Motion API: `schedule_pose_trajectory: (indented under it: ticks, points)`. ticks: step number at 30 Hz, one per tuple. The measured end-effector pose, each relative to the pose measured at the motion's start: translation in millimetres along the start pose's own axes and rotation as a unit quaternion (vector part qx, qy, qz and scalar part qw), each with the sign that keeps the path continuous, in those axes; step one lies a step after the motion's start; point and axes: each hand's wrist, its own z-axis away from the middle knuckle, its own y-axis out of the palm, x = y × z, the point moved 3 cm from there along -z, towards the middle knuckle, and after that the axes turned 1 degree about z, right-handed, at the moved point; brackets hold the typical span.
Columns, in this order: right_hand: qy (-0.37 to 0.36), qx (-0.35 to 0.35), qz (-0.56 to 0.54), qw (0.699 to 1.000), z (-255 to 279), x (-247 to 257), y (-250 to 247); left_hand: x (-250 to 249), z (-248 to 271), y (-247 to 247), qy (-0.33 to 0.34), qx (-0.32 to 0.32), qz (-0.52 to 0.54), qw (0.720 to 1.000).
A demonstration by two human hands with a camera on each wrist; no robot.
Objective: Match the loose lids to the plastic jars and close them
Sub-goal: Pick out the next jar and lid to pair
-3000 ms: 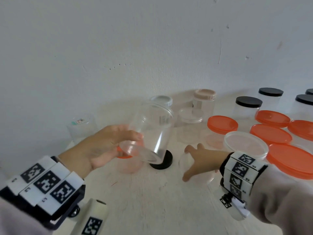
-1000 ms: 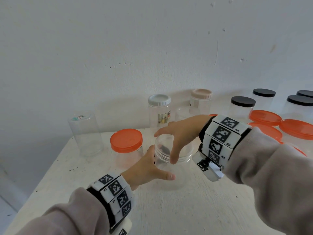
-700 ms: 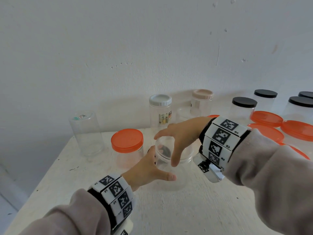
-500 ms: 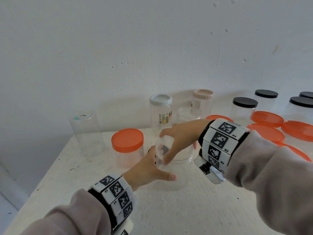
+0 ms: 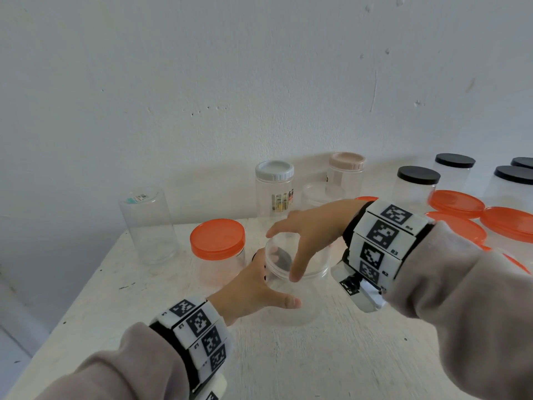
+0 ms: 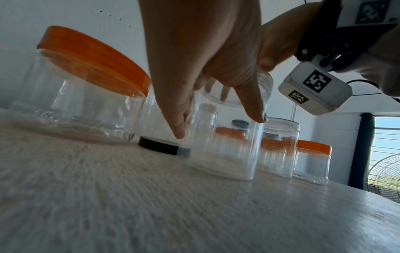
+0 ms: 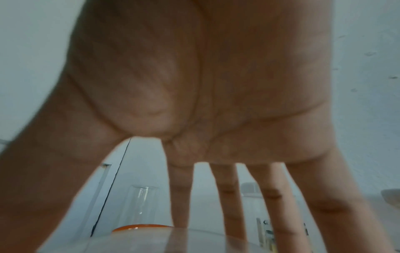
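A clear plastic jar [image 5: 291, 301] stands upright at the table's middle. My left hand [image 5: 268, 284] grips its side, thumb in front and fingers behind; the left wrist view shows that hand [image 6: 216, 125] pressed on the jar wall [image 6: 227, 154]. A clear lid [image 5: 274, 243] sits on the jar's mouth. My right hand [image 5: 291, 249] arches over it from the right, thumb and fingers spread round its rim. In the right wrist view the fingers [image 7: 229, 196] reach down over the lid's edge [image 7: 194, 239]. A loose black lid [image 6: 159, 145] lies flat just behind the jar.
An orange-lidded jar [image 5: 217, 249] stands close on the left, with a tall clear jar [image 5: 147, 223] beyond it near the table's left edge. White-lidded [image 5: 274, 186], beige-lidded [image 5: 346, 171] and black-lidded jars [image 5: 418, 183] line the wall. Orange lids [image 5: 455, 203] crowd the right.
Three seconds ago my left hand held the jar tilted in the air; now it stands on the table with the clear lid on it. My right hand has turned slightly on the lid.
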Motion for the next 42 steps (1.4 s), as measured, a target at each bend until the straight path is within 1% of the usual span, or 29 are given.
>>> schedule_pose_trajectory:
  ticks: [4, 7, 11, 14, 16, 19, 22, 24, 27, 29, 31, 35, 37, 40, 42]
  points:
    - [0.035, -0.046, 0.039, 0.998, -1, -1, 5, 0, 2, 0, 0.001, 0.0, 0.007, 1.0]
    - [0.044, -0.034, 0.047, 0.997, -2, -3, 8, 0, 2, 0, -0.001, 0.004, 0.005, 1.0]
    - [-0.009, 0.001, 0.0, 1.0, 3, -2, 6, -1, 1, 0, 0.0, 0.001, -0.002, 1.0]
    - [-0.032, -0.008, -0.004, 0.999, 2, 0, 7, -1, 1, 0, -0.002, -0.002, -0.004, 1.0]
    - [-0.024, -0.027, 0.003, 0.999, 1, -2, 9, -1, 1, 0, -0.003, 0.002, -0.006, 1.0]
    - [0.012, -0.067, 0.01, 0.998, -2, -4, 15, -1, 1, 0, 0.012, 0.014, 0.001, 1.0]
    - [0.04, -0.096, 0.019, 0.994, -3, -6, 21, 0, 1, 0, 0.013, 0.003, 0.016, 1.0]
    - [0.034, -0.089, 0.016, 0.995, -2, -6, 22, 1, 0, 0, 0.014, 0.005, 0.015, 1.0]
    - [-0.017, -0.049, -0.009, 0.999, 4, -4, 19, 1, -1, 0, 0.011, 0.007, -0.002, 1.0]
    - [-0.037, -0.043, -0.02, 0.998, 5, -4, 19, 1, -1, -1, 0.0, -0.007, -0.004, 1.0]
    - [-0.033, -0.063, -0.023, 0.997, 4, -5, 20, 1, -1, -1, 0.0, -0.006, -0.004, 1.0]
    - [0.013, -0.101, -0.011, 0.995, -1, -3, 28, 2, -1, 0, 0.007, 0.009, 0.002, 1.0]
    - [0.024, -0.113, -0.008, 0.993, -2, -1, 33, 2, -1, 0, 0.009, 0.008, 0.008, 1.0]
    - [0.028, -0.107, -0.002, 0.994, 1, -1, 35, 5, -2, -1, 0.003, 0.0, 0.007, 1.0]
    - [0.017, -0.084, -0.004, 0.996, 5, -3, 32, 7, -3, -2, -0.002, -0.003, -0.002, 1.0]
